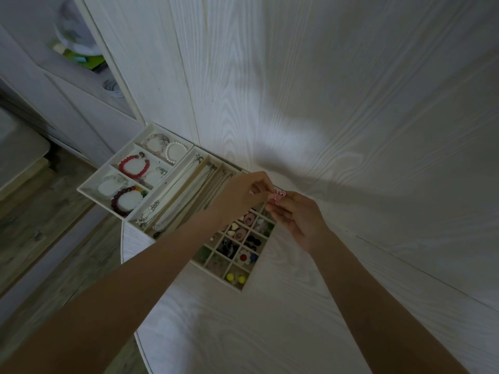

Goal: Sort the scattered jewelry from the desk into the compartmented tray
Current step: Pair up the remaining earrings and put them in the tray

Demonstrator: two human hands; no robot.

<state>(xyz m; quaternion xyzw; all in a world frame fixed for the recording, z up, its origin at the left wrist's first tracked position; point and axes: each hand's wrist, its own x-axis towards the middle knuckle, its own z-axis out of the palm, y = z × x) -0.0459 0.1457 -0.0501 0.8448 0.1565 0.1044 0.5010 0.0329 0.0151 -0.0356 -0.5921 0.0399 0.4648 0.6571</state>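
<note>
While both my hands meet above the tray's top right corner, the surface under it all is a white wood-grain desk (351,130), dimly lit, with a brighter patch behind the hands. My left hand (243,194) has its fingertips pinched together on a small pink-and-white piece (279,196), and my right hand (299,214) pinches the same piece from the other side, fingers curled round it. That piece is held in the air, just over the small-square section of the compartmented tray (89,190). Tray sits at the desk's left edge: beaded bracelets, among them a red bracelet (134,166), in the far-left compartments, thin chains in the long middle slots, a yellow bead pair (235,278) and a white flower piece (244,257) in the near squares. Left of the desk: white cabinet fronts, wood-look floor (40,225), an open shelf with blurred green and white stuff (81,54). No readable writing or labels anywhere; too dark and blurred to tell brands.
</note>
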